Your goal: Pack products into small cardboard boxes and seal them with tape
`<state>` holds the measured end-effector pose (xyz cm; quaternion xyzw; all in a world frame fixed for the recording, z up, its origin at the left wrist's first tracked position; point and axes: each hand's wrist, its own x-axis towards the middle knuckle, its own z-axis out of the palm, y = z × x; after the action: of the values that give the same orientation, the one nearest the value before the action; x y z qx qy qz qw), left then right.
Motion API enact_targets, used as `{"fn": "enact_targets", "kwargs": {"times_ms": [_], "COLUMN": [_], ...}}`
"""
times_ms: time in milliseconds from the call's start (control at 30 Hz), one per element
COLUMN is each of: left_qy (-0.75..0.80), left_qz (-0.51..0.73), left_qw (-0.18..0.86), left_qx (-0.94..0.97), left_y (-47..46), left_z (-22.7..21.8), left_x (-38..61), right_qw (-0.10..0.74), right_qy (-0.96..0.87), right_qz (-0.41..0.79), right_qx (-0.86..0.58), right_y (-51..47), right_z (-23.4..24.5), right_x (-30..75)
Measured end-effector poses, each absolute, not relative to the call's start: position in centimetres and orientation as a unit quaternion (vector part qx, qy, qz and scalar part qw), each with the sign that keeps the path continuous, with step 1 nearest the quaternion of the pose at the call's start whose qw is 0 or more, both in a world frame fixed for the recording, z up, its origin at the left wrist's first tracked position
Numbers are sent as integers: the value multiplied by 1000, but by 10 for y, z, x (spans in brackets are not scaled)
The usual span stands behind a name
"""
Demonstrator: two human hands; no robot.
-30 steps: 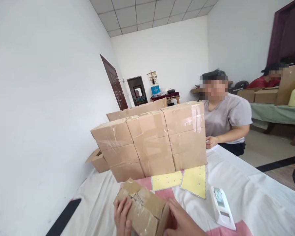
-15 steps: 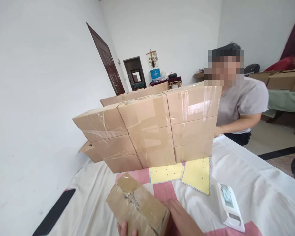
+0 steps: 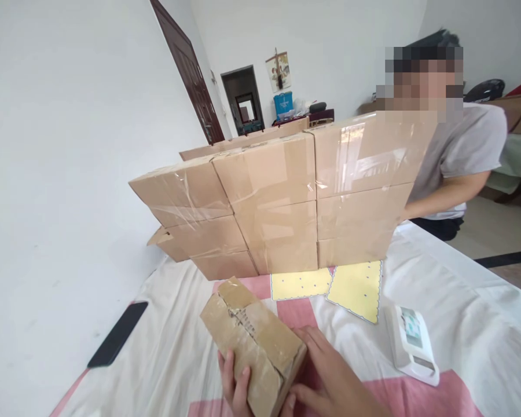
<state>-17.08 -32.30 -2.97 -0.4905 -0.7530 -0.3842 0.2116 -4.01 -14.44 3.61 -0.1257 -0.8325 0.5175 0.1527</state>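
A small taped cardboard box [image 3: 260, 333] with dark printed marks on its top is held low at the front of the table, tilted toward me. My left hand [image 3: 233, 382] grips its near left side, fingertips showing along the edge. At the right end my right hand [image 3: 330, 370] holds the box, its fingers against that side and the thumb low. Beyond the box stands a wall of stacked cardboard boxes [image 3: 278, 202], wrapped in clear tape. Two yellow scalloped cards [image 3: 356, 289] lie at the foot of the stack.
A black phone-like slab [image 3: 119, 333] lies on the left of the pink and white cloth [image 3: 180, 324]. To the right is a white plastic device [image 3: 412, 344] with a small window. Another person [image 3: 469, 150] sits behind the stack at the right. A white wall [image 3: 61, 174] borders the left side.
My view has tipped downward and shifted left, so the stack and table items sit higher in the frame. More of both hands shows around the small box, which stays gripped.
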Motion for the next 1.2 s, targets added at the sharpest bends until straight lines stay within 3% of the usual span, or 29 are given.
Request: {"fn": "enact_targets", "kwargs": {"times_ms": [333,633,767,933,1100,1200], "left_qy": [-729,-688,-650,-598,-455,-435], "left_qz": [-447,-431,-422,-419,-514,-524], "left_qw": [329,291,263,230,156,68], "left_qx": [-401,-506,-575,-643,-710,-729], "left_y": [-304,-300,-285,-243,-143,-72], "left_z": [0,15,42,88,120,114], "left_x": [-155,-168,-165,-106,-20,20], "right_qw": [141,173,250,415,522,548], "right_qy": [-849,-830,-820,-792,-756,-720], "right_qz": [495,505,479,394,217,126], "right_qx": [-125,-159,-188,-213,-330,-407], "right_y": [-143,-148,-150,-138,-88,-37], "right_z": [49,51,57,75,101,89], "right_x": [-38,-30,-10,61,156,193]}}
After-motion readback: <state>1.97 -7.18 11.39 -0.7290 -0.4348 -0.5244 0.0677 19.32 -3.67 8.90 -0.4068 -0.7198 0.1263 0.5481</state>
